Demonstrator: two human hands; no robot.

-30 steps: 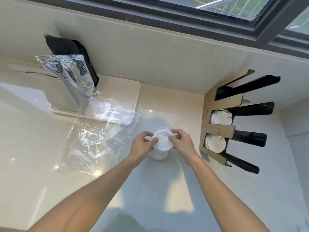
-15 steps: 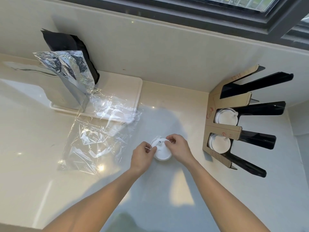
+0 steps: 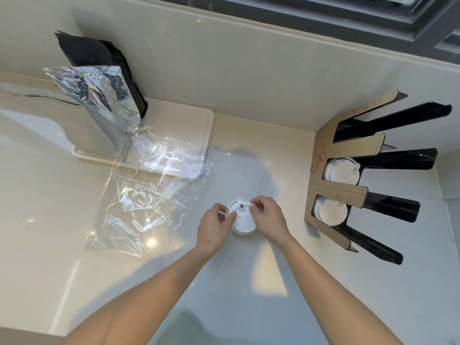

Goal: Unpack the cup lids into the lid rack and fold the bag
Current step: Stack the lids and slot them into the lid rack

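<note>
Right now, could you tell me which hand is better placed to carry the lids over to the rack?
The right hand, probably. It pinches the stack of lids on the side facing the lid rack, which stands to the right; the left hand would have to cross over.

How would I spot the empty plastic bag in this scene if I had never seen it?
Start at the pale counter below the window. On its left stands a cream tray holding a silver foil pouch. The clear plastic bag lies flat and crumpled in front of that tray, one end draped over the tray's edge; it alone is see-through and glinting.
</note>
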